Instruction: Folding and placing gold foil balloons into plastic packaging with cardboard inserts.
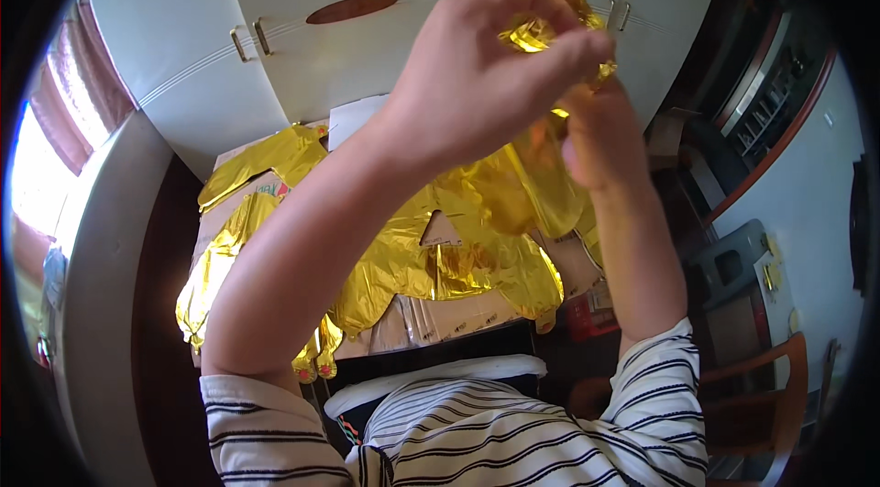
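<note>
A shiny gold foil balloon [524, 180], flat and crumpled, hangs from my raised hands in front of the cupboard. Curled fingers of my left hand [490, 60] close on its upper part, and some foil sticks up above them. My right hand [605, 134], slightly blurred, grips the foil just below and to the right. The exact pinch of its fingertips is partly hidden behind my left hand. Beneath my arms, more flat gold foil balloons [394, 258] lie spread over a cardboard-topped table [458, 319], some overlapping and some hanging past its edge.
White cupboard doors [339, 56] with metal handles stand behind the table. A window with a curtain [96, 65] is at the left. At the right are a wooden chair [779, 395] and a grey plastic stool [729, 262]. A red item [587, 317] sits low beside the table.
</note>
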`<control>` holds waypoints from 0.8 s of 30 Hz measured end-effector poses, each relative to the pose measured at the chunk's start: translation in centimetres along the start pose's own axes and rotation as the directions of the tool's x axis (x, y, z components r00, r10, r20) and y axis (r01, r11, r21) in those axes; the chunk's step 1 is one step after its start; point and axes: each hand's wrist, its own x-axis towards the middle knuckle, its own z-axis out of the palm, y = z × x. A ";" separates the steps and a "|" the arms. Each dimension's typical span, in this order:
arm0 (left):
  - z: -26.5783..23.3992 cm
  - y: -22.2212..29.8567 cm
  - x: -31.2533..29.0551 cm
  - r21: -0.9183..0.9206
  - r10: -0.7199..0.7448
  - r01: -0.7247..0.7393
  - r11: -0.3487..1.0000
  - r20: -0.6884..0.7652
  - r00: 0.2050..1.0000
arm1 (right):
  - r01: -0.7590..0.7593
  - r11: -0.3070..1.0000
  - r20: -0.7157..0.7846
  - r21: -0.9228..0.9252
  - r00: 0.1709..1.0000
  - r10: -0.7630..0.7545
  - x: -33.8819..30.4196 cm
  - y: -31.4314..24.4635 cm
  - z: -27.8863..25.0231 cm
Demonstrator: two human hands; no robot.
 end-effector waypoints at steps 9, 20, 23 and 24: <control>-2.9 -0.9 -16.9 -0.245 -0.704 0.921 0.303 0.594 0.389 | -0.215 0.965 0.146 0.152 0.970 0.194 6.6 0.0 -3.1; -2.2 1.5 -32.1 -0.154 -0.853 0.975 -0.162 0.518 -0.060 | -0.550 0.722 -0.038 -0.419 0.806 0.591 7.1 31.2 -5.1; -2.7 1.8 -31.9 -0.083 -0.871 0.983 -0.162 0.480 -0.103 | -0.570 0.687 -0.022 -0.451 0.776 0.630 6.9 34.6 -3.7; -2.8 1.8 -32.0 -0.074 -0.874 0.984 -0.164 0.474 -0.111 | -0.561 0.659 -0.031 -0.501 0.772 0.634 6.9 35.1 -3.5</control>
